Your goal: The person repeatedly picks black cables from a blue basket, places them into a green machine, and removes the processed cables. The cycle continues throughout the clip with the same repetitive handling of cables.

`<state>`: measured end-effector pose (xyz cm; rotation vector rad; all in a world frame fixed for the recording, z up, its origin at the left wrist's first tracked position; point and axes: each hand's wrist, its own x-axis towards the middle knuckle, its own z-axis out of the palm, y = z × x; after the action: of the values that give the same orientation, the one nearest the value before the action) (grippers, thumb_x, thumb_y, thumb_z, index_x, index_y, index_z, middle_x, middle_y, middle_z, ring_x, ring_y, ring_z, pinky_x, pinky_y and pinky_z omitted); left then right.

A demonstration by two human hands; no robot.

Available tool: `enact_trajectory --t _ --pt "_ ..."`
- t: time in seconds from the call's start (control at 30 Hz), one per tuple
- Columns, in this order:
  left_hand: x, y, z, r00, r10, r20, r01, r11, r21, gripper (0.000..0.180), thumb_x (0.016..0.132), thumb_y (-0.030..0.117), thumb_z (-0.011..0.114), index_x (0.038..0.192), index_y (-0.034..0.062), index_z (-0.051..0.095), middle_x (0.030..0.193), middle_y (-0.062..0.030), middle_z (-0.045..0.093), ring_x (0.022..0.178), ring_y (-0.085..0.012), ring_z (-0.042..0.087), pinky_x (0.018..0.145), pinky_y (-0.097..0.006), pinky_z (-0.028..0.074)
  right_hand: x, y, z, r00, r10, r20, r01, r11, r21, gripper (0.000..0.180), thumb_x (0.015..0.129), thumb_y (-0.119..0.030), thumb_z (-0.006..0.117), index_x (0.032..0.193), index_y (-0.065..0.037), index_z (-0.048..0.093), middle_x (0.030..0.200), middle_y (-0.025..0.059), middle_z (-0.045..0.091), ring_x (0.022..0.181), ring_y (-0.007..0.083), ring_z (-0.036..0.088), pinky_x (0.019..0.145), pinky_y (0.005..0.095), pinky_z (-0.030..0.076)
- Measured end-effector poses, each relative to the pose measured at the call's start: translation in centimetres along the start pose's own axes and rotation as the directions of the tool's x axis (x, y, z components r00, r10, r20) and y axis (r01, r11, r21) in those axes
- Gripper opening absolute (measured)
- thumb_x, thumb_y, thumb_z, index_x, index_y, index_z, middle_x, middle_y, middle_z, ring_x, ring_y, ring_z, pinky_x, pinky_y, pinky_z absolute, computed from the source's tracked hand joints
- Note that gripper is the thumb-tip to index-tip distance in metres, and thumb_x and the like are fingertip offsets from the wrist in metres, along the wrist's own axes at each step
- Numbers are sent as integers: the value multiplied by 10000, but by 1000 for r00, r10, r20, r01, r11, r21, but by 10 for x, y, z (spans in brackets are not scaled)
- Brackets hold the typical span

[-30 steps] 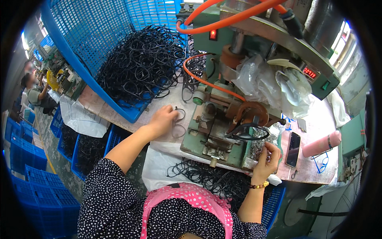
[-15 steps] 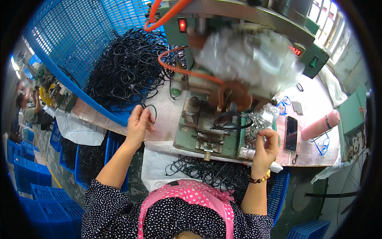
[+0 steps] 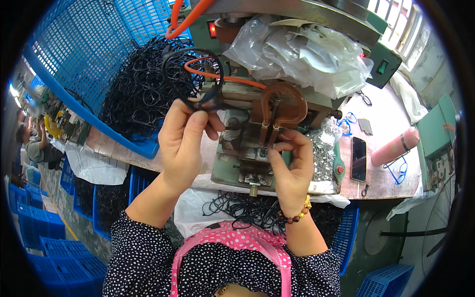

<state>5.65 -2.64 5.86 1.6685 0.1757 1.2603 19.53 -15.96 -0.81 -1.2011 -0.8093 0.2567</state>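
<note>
A black eyeglass frame (image 3: 216, 93) is raised in my left hand (image 3: 182, 141), pinched between thumb and fingers in front of the blue crate; it is slightly blurred. My right hand (image 3: 294, 171) is closed in a pinch just below the tips of a copper coil (image 3: 301, 106) on a green bench machine (image 3: 230, 173). Whatever its fingertips hold is too small to make out. Beside that hand lies a heap of small shiny metal parts (image 3: 324, 157) in a tray.
A blue crate (image 3: 74, 94) with many black frames (image 3: 143, 84) stands at the left. Clear plastic bags (image 3: 302, 54) hang above the coil. At the right lie a phone (image 3: 358, 159), a pink bottle (image 3: 395, 147) and blue eyeglasses (image 3: 398, 172). More black frames (image 3: 242, 208) lie below the table edge.
My left hand has moved right and up from the crate's edge, bringing a black frame. My right hand has moved left from the metal parts to the coil. The frame formerly under the coil is gone from there.
</note>
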Motion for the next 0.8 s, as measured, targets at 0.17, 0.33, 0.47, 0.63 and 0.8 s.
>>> enact_trajectory --t 0.17,0.33,0.47,0.63,0.8 --pt "1 -6 1 1000 26 -6 -26 999 19 175 1053 161 504 1058 -4 563 859 -74 665 738 -81 547 688 -221 458 4 -2 7 994 104 30 -108 984 142 497 862 73 656 1311 38 444 971 51 619 944 116 577 872 253 464" --pt "-2 -7 1 999 36 -1 -36 999 33 171 1047 161 519 1048 -1 572 866 -68 668 738 -79 549 693 -218 458 5 -2 6 983 157 96 -168 979 118 513 866 62 665 1323 40 433 1003 65 636 952 115 585 850 247 479" --pt "0 -7 1 1000 24 1 -24 999 47 170 1044 161 528 1032 0 580 869 -63 669 747 -77 555 696 -217 460 4 -3 7 987 127 97 -142 976 165 506 865 60 666 1311 39 430 1009 71 641 954 119 589 855 247 479" --pt "-3 -4 1 1000 27 -1 -27 998 61 167 1044 153 527 1023 -1 586 871 -60 668 750 -78 560 694 -218 463 10 -3 7 985 120 121 -143 968 207 505 861 60 668 1302 34 424 999 73 640 952 122 589 863 248 475" --pt "0 -9 1 999 50 0 -49 996 73 167 1043 155 531 1033 -1 588 883 -61 669 755 -77 563 696 -219 467 5 -5 7 984 135 115 -156 969 193 502 862 58 659 1302 42 418 968 70 636 925 122 596 854 245 470"
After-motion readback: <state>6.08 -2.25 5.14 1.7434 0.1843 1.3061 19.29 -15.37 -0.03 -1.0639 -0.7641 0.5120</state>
